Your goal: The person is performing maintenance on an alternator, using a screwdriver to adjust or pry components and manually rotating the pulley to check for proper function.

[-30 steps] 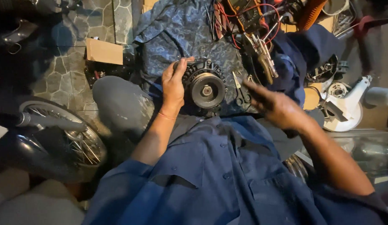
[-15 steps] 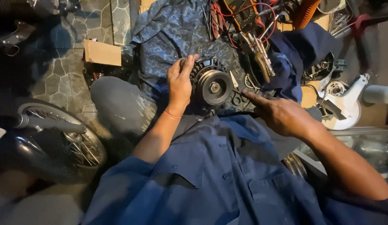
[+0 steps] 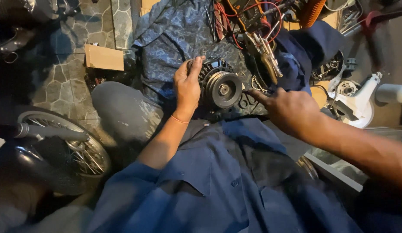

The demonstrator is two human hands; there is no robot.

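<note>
While the alternator rests on the patterned blue cloth just beyond the person's lap, it appears whole: grooved pulley and centre nut are in place on the front, and no housing part is seen removed, so by my judgement any stripping or checking of the unit is at an early stage, with all disassembly left to do. Its body is dark cast metal with finned, vented edges; the pulley is smooth, round and dull grey, stepped toward the nut. On its left side, the left hand steadies it, fingers pressed together and curled over the rim, thumb against the housing. From the other side the right hand reaches in, forefinger extended and touching or almost touching the pulley edge, remaining fingers folded; it holds nothing that I can see. Just behind the unit lie pliers among red wires. Further right sits a white plastic housing. To the left lie a flat cardboard piece on stone paving and a spoked wheel.
</note>
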